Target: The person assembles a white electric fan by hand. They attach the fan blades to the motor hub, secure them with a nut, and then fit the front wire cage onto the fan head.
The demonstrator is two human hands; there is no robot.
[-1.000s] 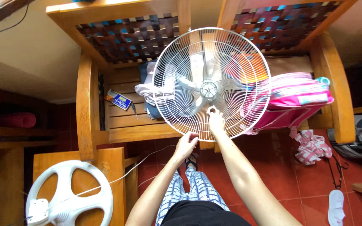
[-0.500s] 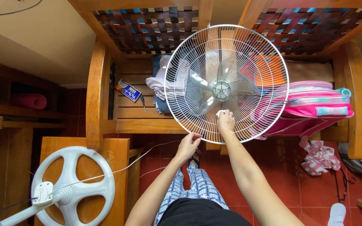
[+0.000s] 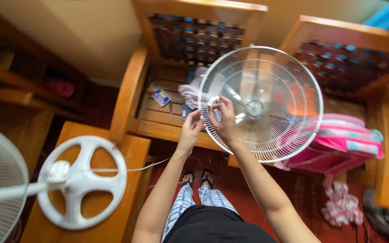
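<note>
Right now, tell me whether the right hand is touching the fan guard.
Touching. The head view shows the right hand pressed against the left part of the white wire fan guard, its fingers curled over the wires with no gap visible.

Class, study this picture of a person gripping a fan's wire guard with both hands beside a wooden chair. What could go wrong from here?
1. Both the left hand and right hand grip only the left rim of the fan guard, so it could tip or slip.
2. Fingers poke between thin wires near the blades and might get pinched.
3. The white cord trails near the feet, a possible trip hazard.
</note>
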